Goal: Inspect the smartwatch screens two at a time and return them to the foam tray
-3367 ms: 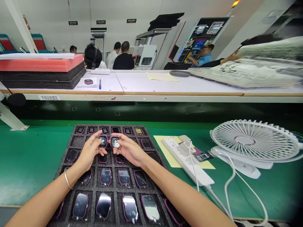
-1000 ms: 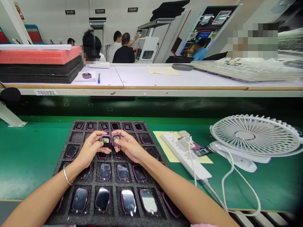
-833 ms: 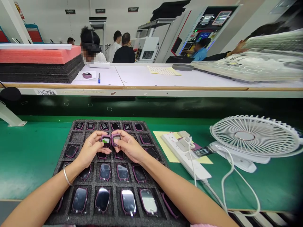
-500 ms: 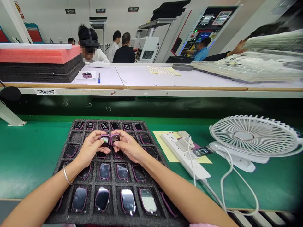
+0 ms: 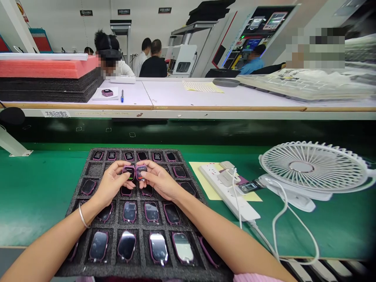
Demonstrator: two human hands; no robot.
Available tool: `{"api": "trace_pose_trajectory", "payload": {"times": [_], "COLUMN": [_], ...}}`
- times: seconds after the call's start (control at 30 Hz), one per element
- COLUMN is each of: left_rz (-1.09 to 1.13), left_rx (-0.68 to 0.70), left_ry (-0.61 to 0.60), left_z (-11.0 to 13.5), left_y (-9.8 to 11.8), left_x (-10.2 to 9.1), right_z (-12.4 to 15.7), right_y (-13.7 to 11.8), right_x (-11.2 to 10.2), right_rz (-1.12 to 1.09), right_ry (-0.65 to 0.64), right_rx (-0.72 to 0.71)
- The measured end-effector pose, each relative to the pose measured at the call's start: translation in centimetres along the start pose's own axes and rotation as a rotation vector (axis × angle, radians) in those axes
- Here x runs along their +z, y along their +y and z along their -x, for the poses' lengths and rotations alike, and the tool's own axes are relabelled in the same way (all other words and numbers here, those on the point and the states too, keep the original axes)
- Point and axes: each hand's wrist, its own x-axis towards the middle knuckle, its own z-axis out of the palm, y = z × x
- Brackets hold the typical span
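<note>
Nearest, a black foam tray (image 5: 94,170) lies on the green mat (image 5: 35,188), its compartments filled with purple-rimmed watches lying face up. Both forearms reach over it, with a thin bangle (image 5: 82,216) on the left wrist. Above the tray's second row from the far edge, the left hand (image 5: 110,186) pinches the first watch body (image 5: 128,171) between thumb and fingers. The right hand (image 5: 160,184) grips the second watch body (image 5: 141,171) the same way. The two pieces sit side by side, very close together, lifted slightly off the foam; whether they touch cannot be told. Right of the tray, a white power strip (image 5: 232,199) lies on a yellow sheet (image 5: 205,184), and a white fan (image 5: 313,166) rests face up just beyond. Farther back, a white bench (image 5: 205,98) carries a pen (image 5: 122,95), a small purple device (image 5: 107,92) on paper, and a foam stack (image 5: 49,84) in black and pink. Several people stand or sit behind it.
</note>
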Motion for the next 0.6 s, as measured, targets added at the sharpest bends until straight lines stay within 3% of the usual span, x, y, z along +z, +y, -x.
{"api": "trace_pose_trajectory", "payload": {"times": [0.6], "left_rz": [-0.078], "left_rx": [0.065], "left_ry": [-0.017], "left_z": [-0.52], "left_y": [0.16], "left_x": [-0.15], "right_z": [-0.22], "right_y": [-0.41], "right_x": [-0.05], "right_rz": [-0.025], "right_ry": [0.026], "right_rx": [-0.014]}}
